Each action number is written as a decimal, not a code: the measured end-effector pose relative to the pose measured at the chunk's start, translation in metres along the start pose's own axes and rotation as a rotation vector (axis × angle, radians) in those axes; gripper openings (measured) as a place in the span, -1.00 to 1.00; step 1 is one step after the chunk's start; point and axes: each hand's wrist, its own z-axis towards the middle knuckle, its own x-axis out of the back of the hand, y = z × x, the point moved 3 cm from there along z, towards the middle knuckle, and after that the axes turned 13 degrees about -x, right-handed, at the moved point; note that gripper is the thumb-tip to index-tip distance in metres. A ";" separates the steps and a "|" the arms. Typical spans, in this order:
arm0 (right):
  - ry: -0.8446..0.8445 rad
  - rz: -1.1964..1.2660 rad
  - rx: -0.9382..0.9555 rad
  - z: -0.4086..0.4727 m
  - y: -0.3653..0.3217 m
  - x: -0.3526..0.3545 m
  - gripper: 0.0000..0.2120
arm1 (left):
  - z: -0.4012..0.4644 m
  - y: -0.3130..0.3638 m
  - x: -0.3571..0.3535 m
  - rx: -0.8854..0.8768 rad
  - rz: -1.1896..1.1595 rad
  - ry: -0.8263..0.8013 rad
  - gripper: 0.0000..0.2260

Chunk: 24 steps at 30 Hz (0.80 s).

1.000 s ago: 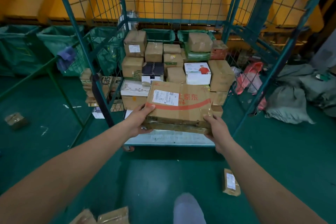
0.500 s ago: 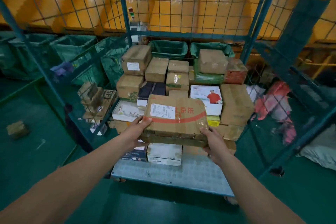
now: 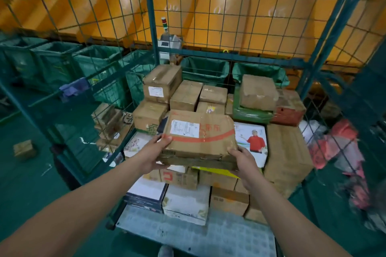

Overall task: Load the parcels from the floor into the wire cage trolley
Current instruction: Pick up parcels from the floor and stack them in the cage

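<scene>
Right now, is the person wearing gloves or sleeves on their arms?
No. The left hand and the right hand are both bare, with no gloves. Both forearms are bare as far as the picture shows, so no sleeves are in view. No watch, ring or bracelet can be seen on either wrist.

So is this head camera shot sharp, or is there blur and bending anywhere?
Head view: the held parcel and its label are fairly sharp; the red bags at the right edge smear; the wire cage trolley bars bow from wide-angle distortion; lighting is even.
</scene>
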 end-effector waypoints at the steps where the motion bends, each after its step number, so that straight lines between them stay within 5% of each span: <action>1: -0.008 -0.005 0.009 0.010 -0.008 -0.003 -0.75 | 0.011 0.004 0.000 -0.006 -0.007 0.000 -0.57; 14: 0.123 0.013 0.061 0.191 -0.108 -0.083 -0.54 | 0.221 0.023 0.031 0.073 0.053 -0.026 -0.66; 20: 0.219 0.154 -0.048 0.322 -0.157 -0.128 0.09 | 0.356 0.057 0.041 0.074 -0.015 -0.018 -0.56; 24: 0.260 0.363 -0.108 0.340 -0.203 -0.176 -0.21 | 0.418 0.058 0.028 0.166 -0.139 -0.026 -0.72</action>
